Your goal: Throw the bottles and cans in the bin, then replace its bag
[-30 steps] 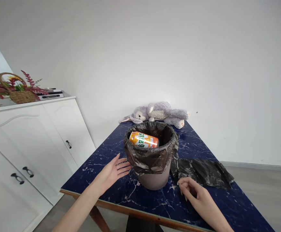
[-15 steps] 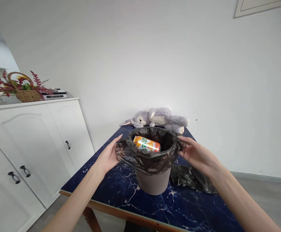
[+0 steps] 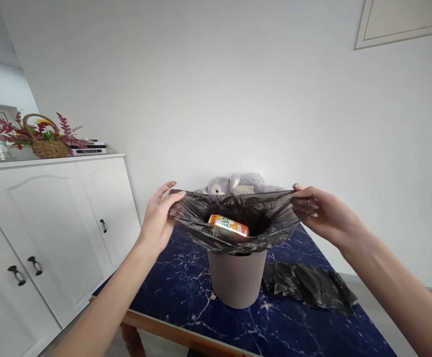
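Observation:
A black bin bag (image 3: 268, 230) is stretched wide above a small grey-brown bin (image 3: 237, 277) on the dark blue marble-patterned table (image 3: 275, 327). My left hand (image 3: 158, 220) pinches the bag's left edge and my right hand (image 3: 327, 213) pinches its right edge, both lifted off the bin's rim. An orange drink can (image 3: 228, 224) lies on its side inside the bag. A second black bag (image 3: 308, 285) lies crumpled on the table to the right of the bin.
A grey plush toy (image 3: 234, 183) lies at the table's far end, partly hidden behind the bag. A white cabinet (image 3: 52, 233) stands on the left with a wicker flower basket (image 3: 47, 144) on top. A white wall is behind.
Both hands took hold of the bag's edges at the bin's rim, then pulled them up and apart, so the bag now hangs open above the bin. The view tilted upward.

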